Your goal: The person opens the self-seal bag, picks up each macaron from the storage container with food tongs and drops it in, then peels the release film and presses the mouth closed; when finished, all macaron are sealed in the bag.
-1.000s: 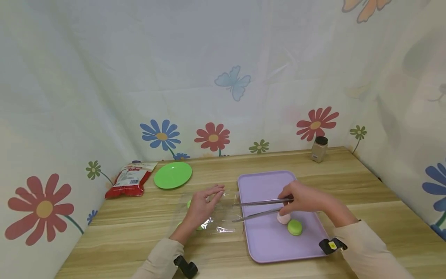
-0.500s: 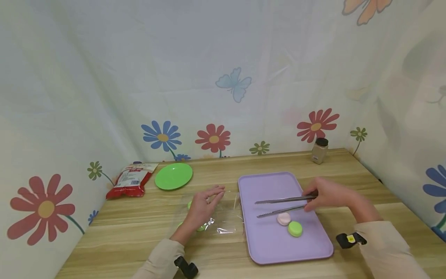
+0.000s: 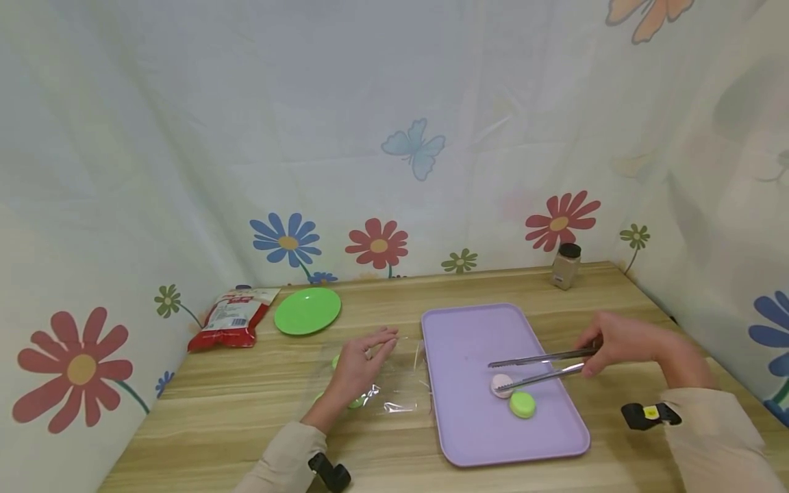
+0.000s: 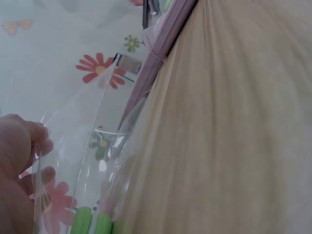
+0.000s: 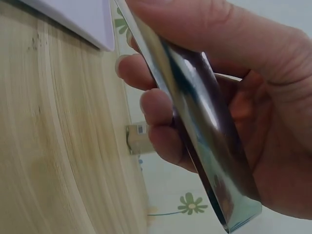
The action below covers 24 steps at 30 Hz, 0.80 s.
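My left hand holds the upper side of a clear plastic bag left of the tray, its thumb and fingers pinching the film in the left wrist view. Green macarons lie inside, partly hidden by the hand in the head view. Metal tongs are gripped by my right hand near their closed end. Their tips point left, spread apart over the purple tray. One tip is at a pale pink macaron; contact is unclear. A green macaron sits beside it.
A green plate is at the back left of the wooden table. Beside it lies a red and white packet. A black-lidded jar stands at the back right. A flowered curtain hangs behind.
My right hand has drawn the tongs rightward, from the bag's mouth to above the tray, and their tips are now around the pink macaron. The left hand has stayed on the bag.
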Each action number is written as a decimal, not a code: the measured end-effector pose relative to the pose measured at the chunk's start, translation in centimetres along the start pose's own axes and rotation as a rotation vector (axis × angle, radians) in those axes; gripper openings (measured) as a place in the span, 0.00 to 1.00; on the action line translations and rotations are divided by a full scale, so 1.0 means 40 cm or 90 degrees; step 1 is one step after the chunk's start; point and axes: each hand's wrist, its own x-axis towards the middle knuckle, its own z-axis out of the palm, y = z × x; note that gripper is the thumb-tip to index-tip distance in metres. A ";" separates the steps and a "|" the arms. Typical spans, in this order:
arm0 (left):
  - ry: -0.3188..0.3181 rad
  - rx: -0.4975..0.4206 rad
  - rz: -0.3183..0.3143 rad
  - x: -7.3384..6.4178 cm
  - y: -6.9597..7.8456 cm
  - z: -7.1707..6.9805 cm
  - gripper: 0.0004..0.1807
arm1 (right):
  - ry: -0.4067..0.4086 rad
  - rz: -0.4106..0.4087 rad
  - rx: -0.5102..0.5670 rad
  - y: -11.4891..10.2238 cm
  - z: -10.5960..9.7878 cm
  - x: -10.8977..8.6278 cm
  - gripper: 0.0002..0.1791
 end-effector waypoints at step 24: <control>0.005 -0.001 0.012 0.000 -0.003 0.001 0.11 | 0.019 0.057 -0.026 0.016 -0.004 -0.011 0.17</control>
